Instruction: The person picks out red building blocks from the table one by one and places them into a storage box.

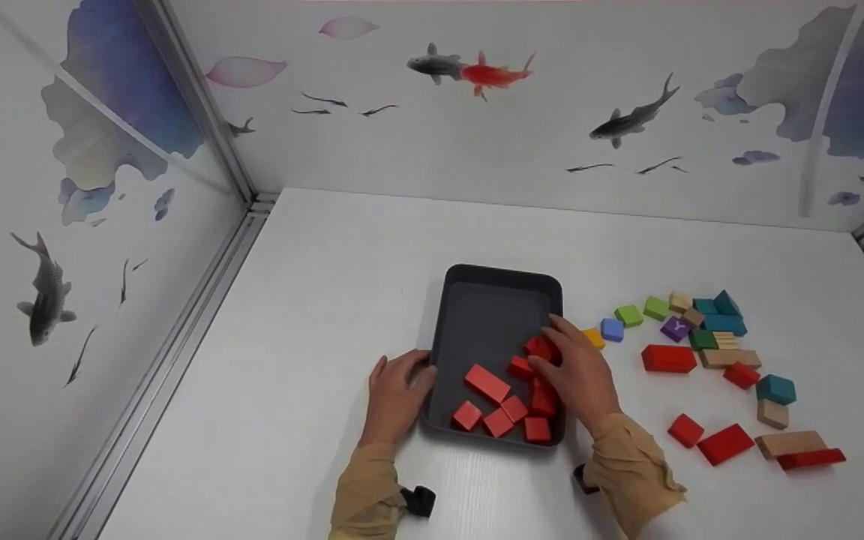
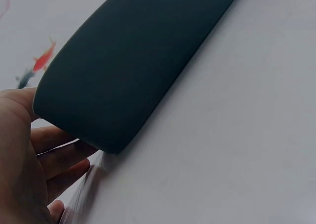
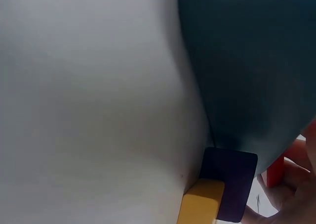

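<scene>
A dark grey tray (image 1: 492, 315) stands on the white table, with several red blocks (image 1: 487, 383) toward its front and right side. My left hand (image 1: 394, 394) rests against the tray's left wall; its relaxed fingers (image 2: 64, 157) touch the outside near the front corner. Over the right wall reaches my right hand (image 1: 578, 371). Between its thumb and fingers it pinches a red block (image 3: 275, 172), low inside the tray beside other red blocks. Outside the right wall, a yellow block (image 3: 200, 204) and a dark purple block (image 3: 229, 179) lie close to this hand.
Right of the tray lie scattered blocks: a blue cube (image 1: 612, 330), a lettered purple cube (image 1: 676, 328), teal blocks (image 1: 724, 324), plain wooden blocks (image 1: 790, 444) and more red blocks (image 1: 668, 358). White panels printed with fish (image 1: 488, 73) enclose the table at the back and left.
</scene>
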A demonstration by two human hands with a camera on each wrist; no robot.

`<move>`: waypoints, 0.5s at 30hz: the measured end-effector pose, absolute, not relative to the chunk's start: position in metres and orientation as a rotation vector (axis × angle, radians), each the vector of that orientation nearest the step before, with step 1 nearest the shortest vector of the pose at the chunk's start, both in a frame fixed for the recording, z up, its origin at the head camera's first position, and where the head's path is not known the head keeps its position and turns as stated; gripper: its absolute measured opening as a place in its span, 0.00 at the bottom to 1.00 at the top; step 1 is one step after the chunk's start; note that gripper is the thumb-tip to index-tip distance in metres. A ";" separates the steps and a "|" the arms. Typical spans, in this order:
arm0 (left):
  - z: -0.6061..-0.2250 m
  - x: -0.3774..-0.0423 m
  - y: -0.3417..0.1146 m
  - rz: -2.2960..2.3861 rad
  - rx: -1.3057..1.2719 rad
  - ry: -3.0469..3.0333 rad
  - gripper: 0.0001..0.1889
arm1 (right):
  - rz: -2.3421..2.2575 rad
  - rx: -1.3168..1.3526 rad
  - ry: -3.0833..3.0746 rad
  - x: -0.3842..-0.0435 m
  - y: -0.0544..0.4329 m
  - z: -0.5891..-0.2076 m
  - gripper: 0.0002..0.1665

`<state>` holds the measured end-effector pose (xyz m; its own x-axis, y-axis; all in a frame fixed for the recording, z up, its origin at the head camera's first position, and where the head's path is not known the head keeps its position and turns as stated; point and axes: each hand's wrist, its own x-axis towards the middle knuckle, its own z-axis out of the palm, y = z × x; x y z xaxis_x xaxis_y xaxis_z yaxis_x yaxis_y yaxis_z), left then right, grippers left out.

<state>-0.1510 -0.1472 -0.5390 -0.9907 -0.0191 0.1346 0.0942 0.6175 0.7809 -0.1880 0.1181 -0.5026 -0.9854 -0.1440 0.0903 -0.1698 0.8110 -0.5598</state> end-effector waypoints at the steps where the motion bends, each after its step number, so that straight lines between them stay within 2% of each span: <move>1: -0.539 -0.151 -0.147 -1.319 -0.063 -2.708 0.20 | 0.916 0.259 -2.938 -0.189 0.118 -0.503 0.34; 10: -0.539 -0.152 -0.147 -1.280 -0.074 -2.715 0.20 | 0.740 0.361 -2.890 -0.193 0.116 -0.511 0.33; 15: -0.538 -0.152 -0.147 -1.277 -0.070 -2.717 0.20 | 0.689 0.443 -2.910 -0.193 0.115 -0.513 0.29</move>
